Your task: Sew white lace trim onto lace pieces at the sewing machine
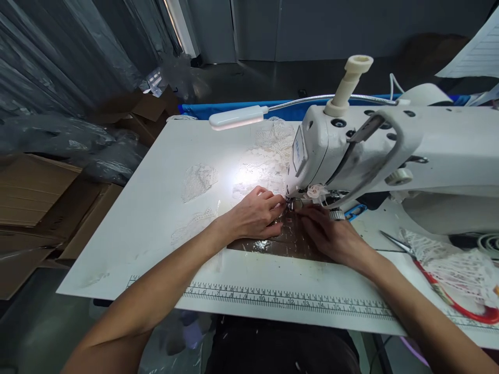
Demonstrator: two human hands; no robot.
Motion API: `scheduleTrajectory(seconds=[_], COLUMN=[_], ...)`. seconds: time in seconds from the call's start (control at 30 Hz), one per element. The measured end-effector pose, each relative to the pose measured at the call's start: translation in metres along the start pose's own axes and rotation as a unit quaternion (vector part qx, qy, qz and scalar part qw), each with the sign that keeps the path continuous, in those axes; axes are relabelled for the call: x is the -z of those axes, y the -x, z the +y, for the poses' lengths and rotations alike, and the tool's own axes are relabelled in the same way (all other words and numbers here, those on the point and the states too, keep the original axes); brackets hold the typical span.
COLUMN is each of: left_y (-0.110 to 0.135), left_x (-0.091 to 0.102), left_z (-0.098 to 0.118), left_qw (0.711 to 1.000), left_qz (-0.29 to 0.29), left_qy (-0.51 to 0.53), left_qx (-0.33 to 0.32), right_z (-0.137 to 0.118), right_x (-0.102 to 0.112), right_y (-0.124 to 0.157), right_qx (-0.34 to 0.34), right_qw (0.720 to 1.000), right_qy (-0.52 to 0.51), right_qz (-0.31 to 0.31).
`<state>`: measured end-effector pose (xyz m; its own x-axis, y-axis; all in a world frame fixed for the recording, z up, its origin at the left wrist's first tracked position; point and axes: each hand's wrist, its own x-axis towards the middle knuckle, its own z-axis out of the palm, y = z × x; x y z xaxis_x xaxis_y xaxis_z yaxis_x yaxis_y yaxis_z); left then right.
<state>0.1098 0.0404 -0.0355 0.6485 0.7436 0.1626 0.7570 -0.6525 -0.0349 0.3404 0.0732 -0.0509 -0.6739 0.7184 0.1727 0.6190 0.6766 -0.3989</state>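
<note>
At the white sewing machine, my left hand lies just left of the needle area, palm down. Its fingers are bent and its thumb stands apart from them, over the brown, shiny bed plate. On the other side of the presser foot, my right hand has its fingers drawn together, pointing at the foot. Whatever those fingertips hold is hidden. Pale lace pieces lie behind my left hand under the lamp's bright spot. Another lace piece lies farther left.
A lamp on a bendable neck hangs over the table. Red-handled scissors lie at the right, partly under white lace. A printed ruler runs along the front edge. Cardboard boxes stand left.
</note>
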Motion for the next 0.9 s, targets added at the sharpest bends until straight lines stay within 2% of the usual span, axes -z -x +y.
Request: scheduleTrajectory(seconds=[0.13,0.33,0.43,0.53,0.7,0.9], left_y=[0.0,0.001,0.0,-0.001,-0.004,-0.015], left_x=[-0.004,-0.006,-0.006,-0.009,-0.012,-0.006], left_z=[-0.003,-0.004,-0.003,-0.001,-0.008,-0.038], left_qw=[1.0,1.0,1.0,0.999,0.997,0.995], left_qz=[0.001,0.013,0.011,0.016,0.036,0.023], left_qy=[0.004,0.026,0.026,0.025,0.038,0.092], left_qx=[-0.001,0.008,0.012,0.029,0.054,0.023], right_z=[0.016,0.018,0.013,0.011,0.015,0.024], right_x=[0.011,0.014,0.018,0.019,0.006,-0.013], right_y=[-0.01,-0.01,-0.001,0.015,0.04,0.047], right_qx=[-0.024,-0.036,-0.035,-0.053,-0.027,0.022], right_qw=[0.992,0.991,0.99,0.991,0.992,0.991], right_qy=[-0.117,-0.128,-0.133,-0.114,-0.076,-0.022], right_qz=[-0.027,0.008,0.015,0.051,0.098,0.129])
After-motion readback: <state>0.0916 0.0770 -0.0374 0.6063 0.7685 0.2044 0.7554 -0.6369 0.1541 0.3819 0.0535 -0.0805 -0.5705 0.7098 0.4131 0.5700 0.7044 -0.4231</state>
